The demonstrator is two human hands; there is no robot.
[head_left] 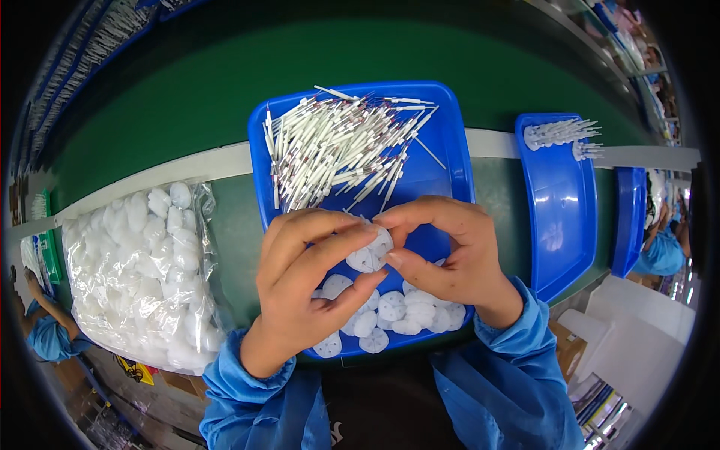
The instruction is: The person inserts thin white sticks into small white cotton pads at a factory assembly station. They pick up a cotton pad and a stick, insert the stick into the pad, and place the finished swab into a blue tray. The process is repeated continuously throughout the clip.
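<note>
While the left hand (311,274) holds a white disc (368,253) over the middle of a blue tray (442,184), the right hand (454,251) meets it at its right edge. The left grip is narrow, thumb below and fingers above the disc's rim; the right grip is narrow too, thumb and forefinger closed on the opposite side. Pinching at the rim seems meant to leave the flat face in sight, and two hands likely keep so small a piece from twisting. Holding it above the tray probably means anything dropped lands inside.

The tray stands on the green bench (234,214) right in front of the person, apparently for short reaches: loose white sticks (337,146) fill its far end, more white discs (420,311) its near end. A clear bag of white pieces (142,277) lies to the left, perhaps as stock, and a second blue tray (562,217) on the right holds clusters of white sticks (551,133) at its far end.

The held disc is round, whitish and slightly translucent, with small dark marks on its face; what shows at its upper edge is too small to make out.
</note>
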